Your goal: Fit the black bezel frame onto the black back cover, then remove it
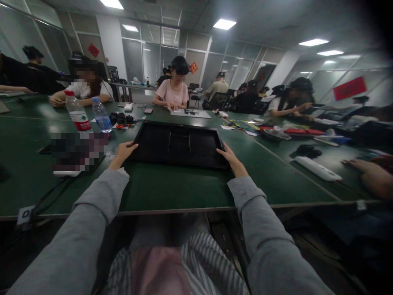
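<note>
A flat black panel [179, 143], like a monitor lying face down, rests on the green table [172, 188] in front of me. My left hand [123, 152] grips its near left corner. My right hand [231, 157] grips its near right corner. Both my arms are in grey sleeves and stretch out over the table edge.
Two water bottles [78, 116] stand at the left beside black parts [121, 119]. A white bar [317, 169] and coloured tools [288, 132] lie at the right. Another person's hand [367, 170] rests at the far right. Several people sit along the far side.
</note>
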Demonstrator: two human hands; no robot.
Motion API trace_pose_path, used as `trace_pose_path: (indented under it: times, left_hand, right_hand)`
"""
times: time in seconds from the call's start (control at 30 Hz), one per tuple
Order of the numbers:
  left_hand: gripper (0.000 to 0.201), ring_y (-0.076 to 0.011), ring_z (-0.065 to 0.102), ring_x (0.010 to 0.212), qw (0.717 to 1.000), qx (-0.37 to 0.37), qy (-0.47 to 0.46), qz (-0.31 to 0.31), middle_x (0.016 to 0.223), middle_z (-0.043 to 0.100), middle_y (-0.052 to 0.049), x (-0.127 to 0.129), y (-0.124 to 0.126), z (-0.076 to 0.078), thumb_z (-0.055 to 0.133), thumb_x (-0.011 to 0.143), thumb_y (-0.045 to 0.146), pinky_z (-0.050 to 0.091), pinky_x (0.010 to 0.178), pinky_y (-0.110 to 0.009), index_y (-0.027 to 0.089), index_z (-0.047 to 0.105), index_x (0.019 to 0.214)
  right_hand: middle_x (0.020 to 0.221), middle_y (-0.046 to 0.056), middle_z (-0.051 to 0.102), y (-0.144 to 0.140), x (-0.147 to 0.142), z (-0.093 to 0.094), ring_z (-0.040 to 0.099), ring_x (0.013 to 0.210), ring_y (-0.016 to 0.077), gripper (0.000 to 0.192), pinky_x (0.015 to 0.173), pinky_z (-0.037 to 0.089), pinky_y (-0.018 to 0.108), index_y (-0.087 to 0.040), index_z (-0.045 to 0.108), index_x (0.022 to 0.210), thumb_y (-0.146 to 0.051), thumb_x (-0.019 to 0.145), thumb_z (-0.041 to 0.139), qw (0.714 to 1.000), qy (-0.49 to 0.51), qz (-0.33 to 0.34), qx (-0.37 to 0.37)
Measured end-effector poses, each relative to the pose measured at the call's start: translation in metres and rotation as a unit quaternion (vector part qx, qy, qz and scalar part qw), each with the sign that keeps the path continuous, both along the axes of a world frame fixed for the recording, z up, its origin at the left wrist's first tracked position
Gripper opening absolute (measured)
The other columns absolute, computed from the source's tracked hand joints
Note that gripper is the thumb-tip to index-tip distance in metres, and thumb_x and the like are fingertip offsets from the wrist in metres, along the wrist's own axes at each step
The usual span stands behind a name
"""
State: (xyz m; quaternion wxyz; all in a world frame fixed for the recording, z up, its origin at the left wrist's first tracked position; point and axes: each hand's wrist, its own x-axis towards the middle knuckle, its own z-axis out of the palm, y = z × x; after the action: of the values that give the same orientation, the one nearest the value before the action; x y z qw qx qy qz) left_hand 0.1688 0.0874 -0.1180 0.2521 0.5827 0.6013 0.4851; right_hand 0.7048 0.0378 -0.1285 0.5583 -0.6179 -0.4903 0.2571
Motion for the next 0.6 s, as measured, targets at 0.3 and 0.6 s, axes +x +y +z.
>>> trace_pose_path:
  times: [0.3,0.6]
  left_hand:
    - [0.032,-0.0349,0.071,0.119,0.999,0.005,0.038,0.003,0.110,0.081,-0.012,0.001,0.008,-0.002,0.078,0.082,0.041,0.051,0.109,-0.047,0.019,0.083,0.105]
    - [0.036,-0.0277,0.072,0.118,1.000,0.004,0.003,0.002,0.118,0.080,-0.014,-0.007,0.019,-0.014,0.067,0.088,0.030,0.051,0.110,-0.041,0.015,0.079,0.118]
  right_hand:
    - [0.120,0.007,0.078,-0.005,-0.003,0.009,0.071,0.118,0.0307,0.083,0.104,0.059,0.055,-0.026,0.065,0.146,-0.031,0.066,0.086,0.995,0.096,-0.002,0.035]
    - [0.140,0.015,0.069,-0.003,0.029,-0.005,0.065,0.129,0.0302,0.082,0.114,0.049,0.054,-0.016,0.055,0.152,-0.033,0.074,0.073,0.986,0.031,-0.147,0.075]
